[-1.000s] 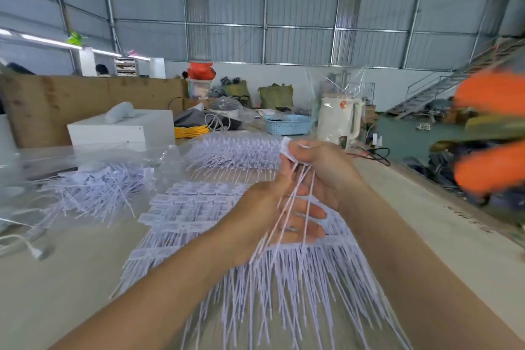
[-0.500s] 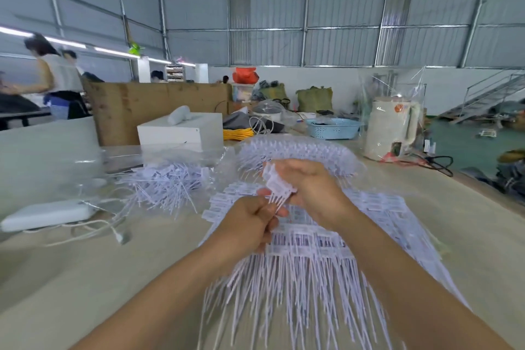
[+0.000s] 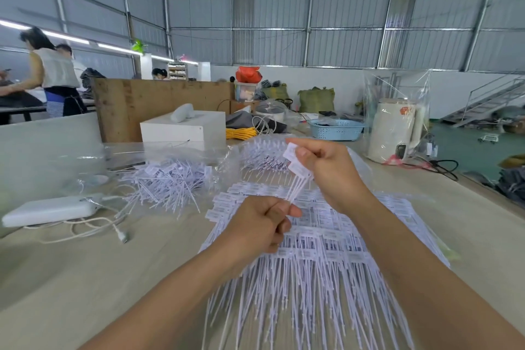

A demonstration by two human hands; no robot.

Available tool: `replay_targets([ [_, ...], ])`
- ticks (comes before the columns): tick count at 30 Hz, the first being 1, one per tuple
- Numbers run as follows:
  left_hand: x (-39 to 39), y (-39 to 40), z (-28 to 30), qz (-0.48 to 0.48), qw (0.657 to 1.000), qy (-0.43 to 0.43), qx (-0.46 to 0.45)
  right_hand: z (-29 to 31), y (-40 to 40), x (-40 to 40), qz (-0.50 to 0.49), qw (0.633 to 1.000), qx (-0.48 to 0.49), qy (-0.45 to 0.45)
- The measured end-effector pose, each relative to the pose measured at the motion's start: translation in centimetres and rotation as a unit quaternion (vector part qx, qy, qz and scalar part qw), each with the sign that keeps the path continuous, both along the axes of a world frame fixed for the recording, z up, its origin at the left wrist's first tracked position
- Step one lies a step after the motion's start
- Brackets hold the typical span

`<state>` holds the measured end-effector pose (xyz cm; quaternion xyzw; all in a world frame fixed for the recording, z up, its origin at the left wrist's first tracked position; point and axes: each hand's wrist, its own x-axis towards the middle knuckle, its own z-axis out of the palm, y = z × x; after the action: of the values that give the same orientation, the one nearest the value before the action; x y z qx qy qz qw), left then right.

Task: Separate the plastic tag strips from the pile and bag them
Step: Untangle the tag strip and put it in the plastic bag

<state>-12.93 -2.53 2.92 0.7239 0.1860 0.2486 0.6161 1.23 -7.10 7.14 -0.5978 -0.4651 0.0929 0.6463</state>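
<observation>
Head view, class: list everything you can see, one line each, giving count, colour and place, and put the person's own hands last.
Table: one, beige, foreground.
Tag pile: one, white, centre, under the hands.
Loose tags: one heap, white, left of the pile.
Held tags: a few, white, between the hands.
Power bank: one, white, left, cable attached.
Box: one, white, behind the loose tags.
Basket: one, blue, rear.
Kettle: one, cream, rear right.
Left hand: pinches the tag tails.
Right hand: pinches the tag heads.

table (image 3: 85, 278) | tag pile (image 3: 326, 250) | power bank (image 3: 51, 211) | kettle (image 3: 393, 129)
</observation>
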Motion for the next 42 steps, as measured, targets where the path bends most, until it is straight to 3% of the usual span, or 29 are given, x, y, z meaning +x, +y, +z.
replay_targets([
  [4, -0.1, 0.2, 0.6, 0.032, 0.999, -0.029, 0.008, 0.3, -0.1, -1.2, -0.028, 0.997, -0.002, -0.075],
  [7, -0.2, -0.3, 0.4, 0.026, 0.999, -0.031, -0.006, 0.2, 0.1, -2.2, 0.011, 0.990, -0.040, -0.135],
  [14, -1.3, -0.1, -0.6, 0.059, 0.997, -0.029, 0.033, -0.7, 0.5, -3.5, -0.024, 0.992, 0.011, -0.125],
  [18, -3.8, 2.2, -0.6, 0.087, 0.995, 0.011, 0.054, -2.1, 0.7, -3.9, 0.008, 0.994, -0.058, -0.093],
  [21, -6.5, 5.6, -0.3, 0.147, 0.988, 0.041, 0.020, -3.3, 0.4, -3.9, 0.024, 0.990, -0.106, -0.090],
  [30, -6.8, 15.9, 0.2, 0.259, 0.951, 0.093, -0.143, -5.3, 5.2, -5.5, 0.143, 0.965, -0.163, 0.147],
  [34, -4.6, 19.4, 0.3, 0.273, 0.941, 0.073, -0.186, -5.3, 8.6, -7.4, 0.172, 0.948, -0.185, 0.192],
  [37, -3.4, 21.7, 0.4, 0.298, 0.938, 0.094, -0.151, -5.6, 10.1, -7.8, 0.177, 0.947, -0.186, 0.192],
  [42, -1.7, 25.1, -0.8, 0.351, 0.887, 0.285, 0.094, -6.2, 10.6, -7.3, 0.199, 0.945, -0.187, 0.180],
])
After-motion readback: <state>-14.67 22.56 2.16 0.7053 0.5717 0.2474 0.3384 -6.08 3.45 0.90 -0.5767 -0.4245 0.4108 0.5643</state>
